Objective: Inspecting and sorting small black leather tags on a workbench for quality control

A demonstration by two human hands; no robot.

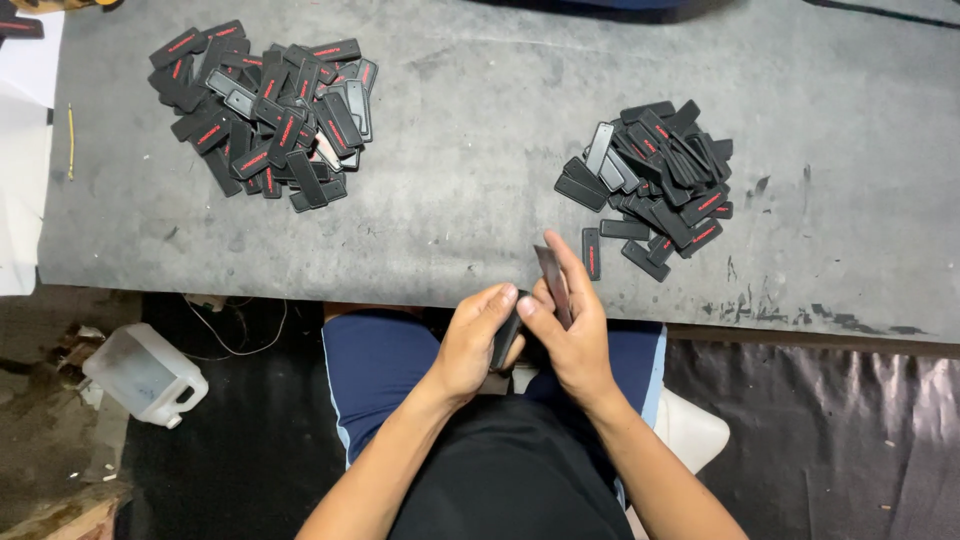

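The person sits at the near edge of a grey table point(480, 200) and works two small flat black pieces together just off that edge, at about 6 o'clock in the view. The left hand point(472, 342) is curled shut around one dark piece point(507, 335), thumb on top. The right hand point(572, 335) pinches a flat strip point(553, 280) between thumb and fingers, its top end pointing up toward 12 o'clock.

To do this step well, it seems best to keep both pieces close together, line up their long edges before pressing, and hold the thumbs flat so neither piece twists.

A pile of black tags with red marks point(265, 110) lies at 10 o'clock, and a second pile point(655, 175) at 1 o'clock, with one single tag point(591, 252) just above the right hand.

The fingers hide where the two pieces meet, so it cannot be told whether they touch or interlock. A plastic jug point(145, 375) stands on the floor at 8 o'clock.
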